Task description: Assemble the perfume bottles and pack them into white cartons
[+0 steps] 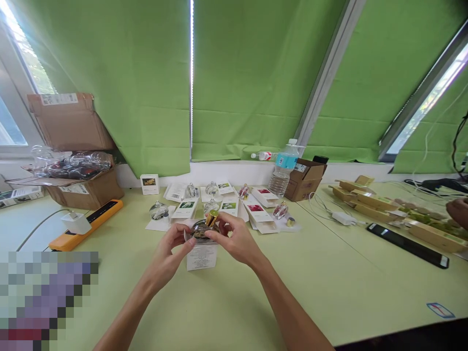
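Observation:
A round glass bottle (199, 230) with a shiny gold cap (211, 218) is held between both hands above the table, tilted a little. My left hand (168, 256) grips its left side with thumb and fingers. On the other side, my right hand (239, 240) has its fingers closed around the bottle just below the cap. Directly under the bottle is a white printed box or card (202, 257); whether it touches the bottle is hard to tell. Behind the hands lie several similar glass bottles, a clear one (158, 210) and a pink one (281, 210) among them, with white boxes (186, 208).
An orange power strip (87, 225) and an open cardboard box (86, 187) are on the left. Toward the back right stand a water bottle (283, 170) and a brown box (305, 180). A black phone (407, 244) lies right, near wooden trays (435, 235) and another person's hand (458, 210).

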The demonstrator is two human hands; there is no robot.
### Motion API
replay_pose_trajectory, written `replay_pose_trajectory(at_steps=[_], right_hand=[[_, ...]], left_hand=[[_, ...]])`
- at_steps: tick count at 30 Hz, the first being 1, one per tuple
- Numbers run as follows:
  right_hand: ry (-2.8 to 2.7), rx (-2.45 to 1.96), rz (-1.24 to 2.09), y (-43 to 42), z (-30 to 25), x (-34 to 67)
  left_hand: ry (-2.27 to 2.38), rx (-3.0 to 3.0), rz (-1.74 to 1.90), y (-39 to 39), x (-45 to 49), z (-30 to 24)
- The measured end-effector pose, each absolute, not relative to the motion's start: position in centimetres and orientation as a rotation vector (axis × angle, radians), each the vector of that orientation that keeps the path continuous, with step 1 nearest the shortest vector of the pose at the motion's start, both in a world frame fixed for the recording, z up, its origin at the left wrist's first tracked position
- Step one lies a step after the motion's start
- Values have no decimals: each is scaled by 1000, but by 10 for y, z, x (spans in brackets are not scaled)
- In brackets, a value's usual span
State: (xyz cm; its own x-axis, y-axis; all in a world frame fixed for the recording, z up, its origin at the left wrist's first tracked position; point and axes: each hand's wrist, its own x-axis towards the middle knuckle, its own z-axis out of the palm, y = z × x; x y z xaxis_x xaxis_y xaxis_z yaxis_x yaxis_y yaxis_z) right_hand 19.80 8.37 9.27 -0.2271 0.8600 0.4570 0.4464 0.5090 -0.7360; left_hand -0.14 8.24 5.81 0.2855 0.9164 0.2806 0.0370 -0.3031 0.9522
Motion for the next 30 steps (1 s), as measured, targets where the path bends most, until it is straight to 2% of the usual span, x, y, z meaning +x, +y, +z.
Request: replay_pose_trajectory(at_steps=[15, 30], right_hand=[[-1900, -1070, 660, 82, 91, 194], [-2001, -1092, 542, 78, 92, 194]], left_hand=[[932, 1624, 1146, 84, -5, 58], [971, 1753, 1071, 84, -9, 63]])
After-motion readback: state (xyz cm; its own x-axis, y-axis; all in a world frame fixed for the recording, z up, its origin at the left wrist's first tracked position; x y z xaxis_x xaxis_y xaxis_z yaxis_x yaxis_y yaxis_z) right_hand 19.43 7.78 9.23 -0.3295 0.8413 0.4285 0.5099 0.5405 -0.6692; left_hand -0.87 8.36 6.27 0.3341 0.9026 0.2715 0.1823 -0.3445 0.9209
